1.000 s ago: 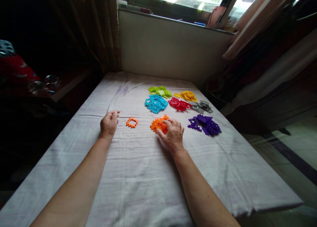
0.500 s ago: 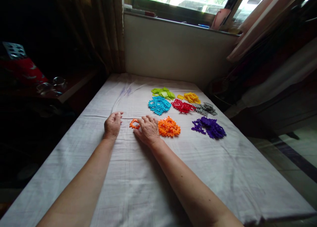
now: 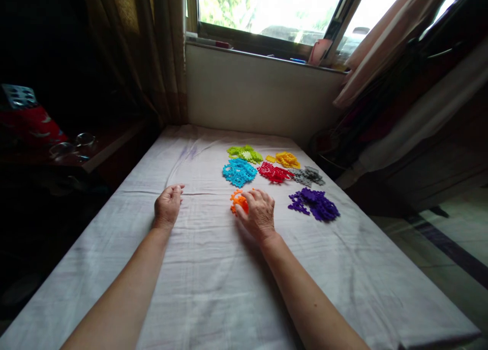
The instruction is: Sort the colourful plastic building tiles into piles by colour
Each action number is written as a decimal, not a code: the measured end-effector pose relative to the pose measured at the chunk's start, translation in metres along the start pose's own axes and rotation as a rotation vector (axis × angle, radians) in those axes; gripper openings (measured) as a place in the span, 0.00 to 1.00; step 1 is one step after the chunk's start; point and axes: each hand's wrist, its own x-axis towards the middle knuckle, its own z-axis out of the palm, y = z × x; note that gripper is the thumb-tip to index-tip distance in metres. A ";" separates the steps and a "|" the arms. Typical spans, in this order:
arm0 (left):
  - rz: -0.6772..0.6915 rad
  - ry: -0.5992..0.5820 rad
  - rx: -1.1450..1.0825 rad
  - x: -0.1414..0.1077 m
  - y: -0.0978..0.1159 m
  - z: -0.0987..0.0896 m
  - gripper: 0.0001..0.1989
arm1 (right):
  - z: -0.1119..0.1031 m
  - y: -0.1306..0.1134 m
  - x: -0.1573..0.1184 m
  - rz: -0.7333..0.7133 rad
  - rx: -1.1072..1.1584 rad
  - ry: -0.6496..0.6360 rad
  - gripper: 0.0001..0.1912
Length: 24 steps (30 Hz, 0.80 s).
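My right hand (image 3: 259,210) is cupped over a pile of orange plastic interlocking pieces (image 3: 235,197), its thumb and bent fingers around them. It hides much of the pile. To the left, my left hand (image 3: 168,205) rests on the sheet as a loose fist, with nothing showing in it. Behind the orange pile lies a heap of blue pieces (image 3: 239,173), and right of that are red pieces (image 3: 275,172). Purple pieces (image 3: 318,205) lie to the right of my right hand.
Light green pieces (image 3: 245,153), yellow pieces (image 3: 287,159) and grey pieces (image 3: 308,176) lie further back. A pale sheet (image 3: 198,289) covers the table. Eyeglasses (image 3: 72,146) sit on a dark side table at left. A window (image 3: 263,9) is beyond the wall.
My right hand has moved right, onto the orange pile; the separate orange piece no longer lies at its left. My left hand stays closed in about the same place. The camera view has tilted up slightly.
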 end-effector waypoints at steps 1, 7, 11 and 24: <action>0.000 -0.002 0.004 0.000 0.000 0.000 0.25 | 0.000 0.006 -0.002 0.022 -0.014 0.011 0.19; -0.009 -0.008 0.030 0.000 0.001 -0.001 0.26 | 0.007 0.003 -0.002 -0.025 -0.088 -0.132 0.32; -0.009 -0.010 0.035 0.000 0.002 -0.002 0.27 | 0.010 -0.001 0.008 -0.060 -0.099 -0.260 0.21; -0.022 -0.008 0.036 0.001 0.002 -0.002 0.26 | 0.009 0.055 0.024 0.079 -0.170 -0.156 0.20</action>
